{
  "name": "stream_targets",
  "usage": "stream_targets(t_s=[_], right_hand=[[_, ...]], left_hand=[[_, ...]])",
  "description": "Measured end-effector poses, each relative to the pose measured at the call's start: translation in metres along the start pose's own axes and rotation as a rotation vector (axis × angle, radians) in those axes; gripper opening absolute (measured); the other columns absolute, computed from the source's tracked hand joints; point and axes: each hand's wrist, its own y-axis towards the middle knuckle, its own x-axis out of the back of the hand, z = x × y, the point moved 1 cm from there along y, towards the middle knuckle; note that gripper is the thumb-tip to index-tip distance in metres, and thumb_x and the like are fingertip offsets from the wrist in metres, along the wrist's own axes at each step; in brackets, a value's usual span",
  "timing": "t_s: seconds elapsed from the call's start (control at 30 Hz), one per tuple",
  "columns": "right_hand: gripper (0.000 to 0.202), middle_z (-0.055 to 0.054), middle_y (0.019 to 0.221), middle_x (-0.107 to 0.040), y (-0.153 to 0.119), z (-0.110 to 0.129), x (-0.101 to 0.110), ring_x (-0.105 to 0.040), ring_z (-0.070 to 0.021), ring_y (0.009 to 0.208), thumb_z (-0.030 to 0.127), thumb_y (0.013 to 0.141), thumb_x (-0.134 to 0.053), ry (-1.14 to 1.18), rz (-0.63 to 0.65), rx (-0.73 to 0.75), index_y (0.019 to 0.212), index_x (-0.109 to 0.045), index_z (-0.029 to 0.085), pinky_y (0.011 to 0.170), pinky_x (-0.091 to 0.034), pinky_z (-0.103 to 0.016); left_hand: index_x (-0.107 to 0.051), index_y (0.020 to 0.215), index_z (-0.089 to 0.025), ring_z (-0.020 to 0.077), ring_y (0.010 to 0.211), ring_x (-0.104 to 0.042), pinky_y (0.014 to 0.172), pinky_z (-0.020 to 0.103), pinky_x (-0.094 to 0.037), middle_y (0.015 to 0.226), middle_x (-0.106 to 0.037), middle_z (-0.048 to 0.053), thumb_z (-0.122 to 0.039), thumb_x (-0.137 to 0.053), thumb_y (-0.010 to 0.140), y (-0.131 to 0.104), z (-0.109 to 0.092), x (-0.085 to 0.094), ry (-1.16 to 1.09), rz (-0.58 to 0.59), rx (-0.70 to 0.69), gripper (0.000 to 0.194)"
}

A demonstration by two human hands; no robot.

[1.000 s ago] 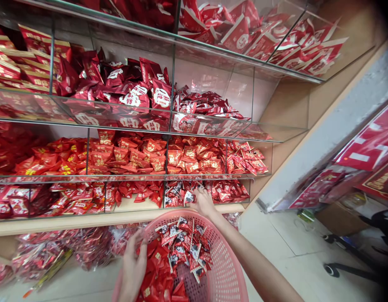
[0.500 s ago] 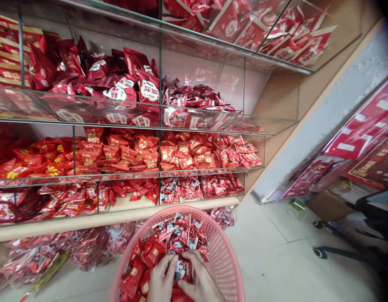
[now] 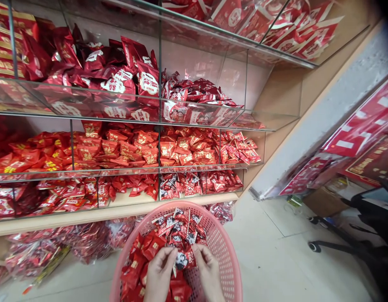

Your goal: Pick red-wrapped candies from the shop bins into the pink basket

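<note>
A pink perforated basket point(image 3: 227, 243) at the bottom middle holds many small red packets. Plain red packets with gold print point(image 3: 133, 270) lie on its left side, and red packets with black-and-white figures point(image 3: 181, 228) at its back. Over the basket, my left hand point(image 3: 161, 268) and my right hand point(image 3: 208, 268) pinch opposite ends of one red packet with a black-and-white figure point(image 3: 184, 259). The basket's bare bottom shows below the held packet.
Glass-fronted shelves point(image 3: 125, 170) full of red packets stand ahead. Plastic bags of packets point(image 3: 90, 241) lie on the floor under them. At the right are a cardboard box point(image 3: 324, 202) and a chair's wheeled base point(image 3: 335, 247).
My hands have moved apart a little, and the packet between them is now stretched level and more visible. The bare basket bottom now shows beneath it. The view has shifted slightly.
</note>
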Motion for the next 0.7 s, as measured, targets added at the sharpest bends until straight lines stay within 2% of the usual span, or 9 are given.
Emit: stream_targets(t_s=[0.2, 0.43, 0.6, 0.7], right_hand=[[0.030, -0.003, 0.074, -0.062, 0.000, 0.006, 0.004, -0.053, -0.0171, 0.074, 0.045, 0.076, -0.057, 0.016, -0.035, 0.019, 0.077, -0.064, 0.016, 0.070, -0.043, -0.027], [0.027, -0.001, 0.075, -0.061, -0.003, 0.026, 0.004, -0.050, -0.0157, 0.073, 0.044, 0.075, -0.059, 0.099, -0.025, -0.044, 0.077, -0.064, 0.018, 0.069, -0.042, -0.025], [0.028, 0.000, 0.068, -0.057, 0.000, 0.031, 0.005, -0.049, -0.0141, 0.067, 0.045, 0.075, -0.060, 0.155, 0.039, -0.092, 0.072, -0.062, 0.017, 0.064, -0.040, -0.024], [0.030, 0.000, 0.066, -0.056, 0.004, 0.028, 0.006, -0.048, -0.0141, 0.065, 0.046, 0.073, -0.062, 0.146, 0.028, -0.087, 0.070, -0.062, 0.017, 0.062, -0.040, -0.024]], left_hand=[[-0.059, 0.067, -0.016, 0.0132, 0.068, -0.052, 0.065, 0.021, -0.043, 0.066, -0.057, 0.000, -0.047, -0.057, 0.074, -0.005, -0.005, 0.001, 0.066, 0.032, -0.072, 0.032], [-0.054, 0.074, -0.018, 0.0129, 0.069, -0.051, 0.065, 0.020, -0.042, 0.069, -0.054, -0.001, -0.045, -0.051, 0.079, -0.008, -0.012, -0.004, 0.108, 0.010, -0.134, 0.027], [-0.055, 0.072, -0.017, 0.0119, 0.067, -0.049, 0.064, 0.020, -0.042, 0.068, -0.053, -0.001, -0.046, -0.054, 0.077, -0.006, -0.006, -0.002, 0.046, -0.022, -0.084, 0.030], [-0.059, 0.074, -0.017, 0.0124, 0.068, -0.050, 0.065, 0.021, -0.043, 0.070, -0.055, 0.000, -0.048, -0.057, 0.074, -0.005, 0.000, -0.002, -0.005, 0.049, -0.011, 0.031]])
